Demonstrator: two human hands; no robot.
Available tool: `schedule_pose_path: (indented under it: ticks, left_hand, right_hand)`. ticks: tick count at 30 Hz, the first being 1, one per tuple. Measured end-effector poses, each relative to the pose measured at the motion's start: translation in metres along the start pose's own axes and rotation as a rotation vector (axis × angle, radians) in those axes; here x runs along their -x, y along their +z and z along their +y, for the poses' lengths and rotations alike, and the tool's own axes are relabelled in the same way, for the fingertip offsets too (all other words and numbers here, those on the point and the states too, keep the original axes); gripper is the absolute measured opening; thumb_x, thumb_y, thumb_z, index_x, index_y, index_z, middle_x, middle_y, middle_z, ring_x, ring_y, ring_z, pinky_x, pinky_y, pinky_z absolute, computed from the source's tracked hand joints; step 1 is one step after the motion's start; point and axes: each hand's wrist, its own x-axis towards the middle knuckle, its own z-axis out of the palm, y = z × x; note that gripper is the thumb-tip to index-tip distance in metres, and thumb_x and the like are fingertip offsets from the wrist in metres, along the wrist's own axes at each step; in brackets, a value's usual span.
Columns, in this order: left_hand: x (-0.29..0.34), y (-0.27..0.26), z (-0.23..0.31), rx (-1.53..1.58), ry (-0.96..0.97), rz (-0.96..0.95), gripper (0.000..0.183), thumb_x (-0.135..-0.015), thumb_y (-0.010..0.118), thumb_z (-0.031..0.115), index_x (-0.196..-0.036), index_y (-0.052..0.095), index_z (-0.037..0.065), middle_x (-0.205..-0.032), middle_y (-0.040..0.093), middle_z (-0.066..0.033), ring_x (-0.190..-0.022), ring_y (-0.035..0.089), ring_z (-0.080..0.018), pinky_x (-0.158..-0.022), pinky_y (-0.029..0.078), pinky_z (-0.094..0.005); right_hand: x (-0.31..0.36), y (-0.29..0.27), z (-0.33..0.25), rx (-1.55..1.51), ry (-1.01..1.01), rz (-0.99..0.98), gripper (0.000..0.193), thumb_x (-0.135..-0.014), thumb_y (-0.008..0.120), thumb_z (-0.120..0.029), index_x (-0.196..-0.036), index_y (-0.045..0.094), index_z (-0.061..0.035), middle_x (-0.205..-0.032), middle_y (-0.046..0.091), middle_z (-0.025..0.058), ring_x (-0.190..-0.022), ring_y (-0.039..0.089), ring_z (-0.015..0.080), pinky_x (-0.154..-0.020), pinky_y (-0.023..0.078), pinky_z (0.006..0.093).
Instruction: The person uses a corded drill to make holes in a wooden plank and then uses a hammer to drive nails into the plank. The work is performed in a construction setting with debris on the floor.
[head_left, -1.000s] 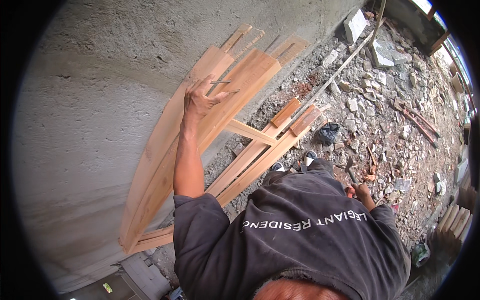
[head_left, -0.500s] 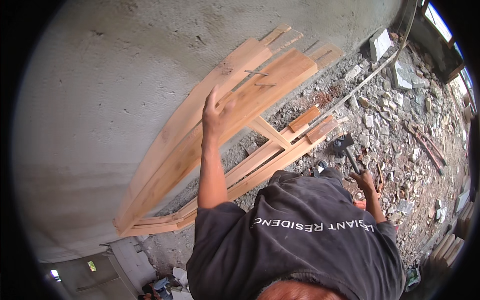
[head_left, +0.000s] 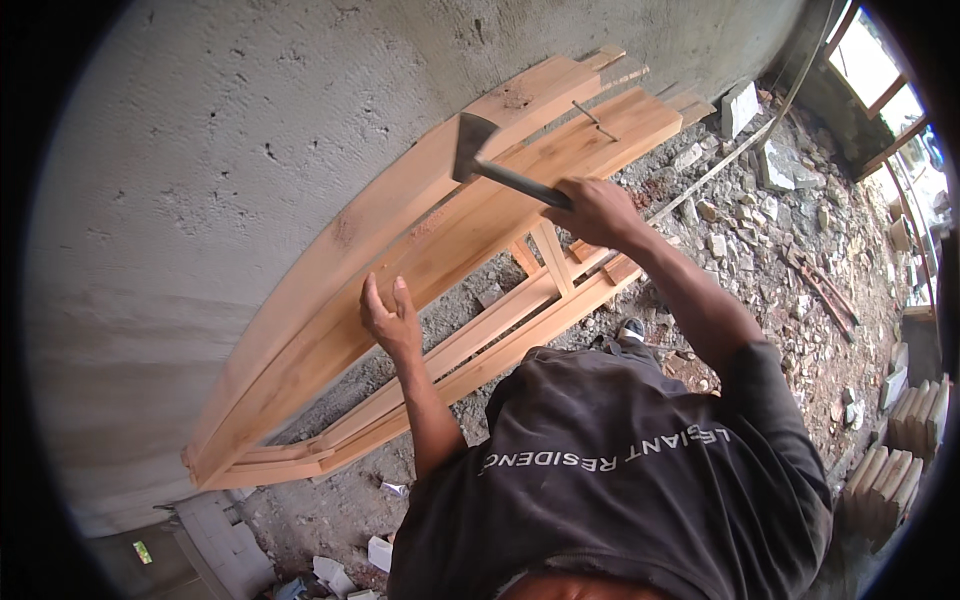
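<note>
My right hand [head_left: 597,213] grips the dark handle of a hatchet [head_left: 472,147] and holds it up over the wooden frame, its broad metal head pointing to the left. My left hand [head_left: 392,322] is at the near wide plank [head_left: 480,215], thumb and forefinger raised and apart; nothing I can make out is between them. A second wide plank [head_left: 400,195] runs alongside against the wall. Towards the right end, thin nails [head_left: 596,120] stick out of the near plank.
Narrower frame members [head_left: 480,340] with a short crosspiece [head_left: 552,258] lie nearer my body. A rough plastered wall [head_left: 200,200] rises behind. Stone rubble [head_left: 740,270] covers the ground at right, with long-handled cutters [head_left: 822,290] and stacked pale pieces [head_left: 885,485].
My right hand has brought the hatchet up from low on the right to above the planks. My left hand has moved down and left along the planks.
</note>
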Motion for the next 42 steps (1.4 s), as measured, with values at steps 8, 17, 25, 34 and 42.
schedule_pose_path:
  ticks: [8, 17, 25, 34, 42]
  left_hand:
    - [0.0, -0.008, -0.005, -0.067, 0.217, -0.092, 0.048, -0.086, 0.065, 0.031, -0.121, 0.054, -0.001, -0.12, 0.057, -0.0211, -0.11, 0.053, -0.0379, -0.096, 0.038, -0.0484]
    - [0.006, -0.008, -0.018, -0.009, 0.186, -0.25, 0.046, -0.088, 0.063, 0.031, -0.115, 0.058, -0.006, -0.114, 0.059, -0.0258, -0.106, 0.054, -0.0414, -0.092, 0.043, -0.0468]
    - [-0.003, -0.012, 0.0, -0.008, 0.312, -0.364, 0.042, -0.091, 0.06, 0.027, -0.114, 0.058, -0.009, -0.119, 0.058, -0.0254, -0.11, 0.055, -0.0376, -0.095, 0.044, -0.0425]
    - [0.017, 0.018, 0.027, 0.094, 0.833, -0.204, 0.038, -0.093, 0.056, 0.03, -0.109, 0.062, -0.003, -0.12, 0.058, -0.0209, -0.112, 0.054, -0.0364, -0.097, 0.042, -0.0456]
    - [0.172, 0.059, 0.14, 0.297, 0.842, -1.232, 0.038, -0.089, 0.059, 0.032, -0.113, 0.061, 0.002, -0.12, 0.059, -0.0172, -0.114, 0.054, -0.0351, -0.103, 0.038, -0.0429]
  right_hand:
    - [-0.074, 0.058, -0.053, 0.062, -0.039, 0.111, 0.029, -0.08, 0.064, -0.039, -0.085, 0.068, -0.0103, -0.082, 0.065, 0.0103, -0.081, 0.064, 0.0277, -0.068, 0.049, 0.0412]
    - [0.0, 0.087, -0.067, -0.187, -0.083, 0.502, 0.026, -0.08, 0.065, -0.031, -0.098, 0.063, -0.0118, -0.099, 0.058, 0.0131, -0.094, 0.057, 0.0316, -0.078, 0.046, 0.0418]
    - [0.283, 0.224, 0.062, -0.347, 0.831, 0.188, 0.042, -0.087, 0.056, -0.046, -0.097, 0.066, -0.0064, -0.098, 0.064, 0.0168, -0.094, 0.062, 0.0352, -0.08, 0.049, 0.0452]
    - [0.576, 0.348, 0.043, -0.475, 1.899, 0.451, 0.042, -0.085, 0.059, -0.038, -0.092, 0.066, 0.0021, -0.099, 0.065, 0.0252, -0.095, 0.063, 0.0386, -0.083, 0.048, 0.0456]
    - [0.587, 0.394, 0.029, -0.763, 1.619, 0.772, 0.041, -0.081, 0.061, -0.039, -0.088, 0.07, 0.0003, -0.093, 0.067, 0.0243, -0.092, 0.065, 0.0339, -0.087, 0.047, 0.041]
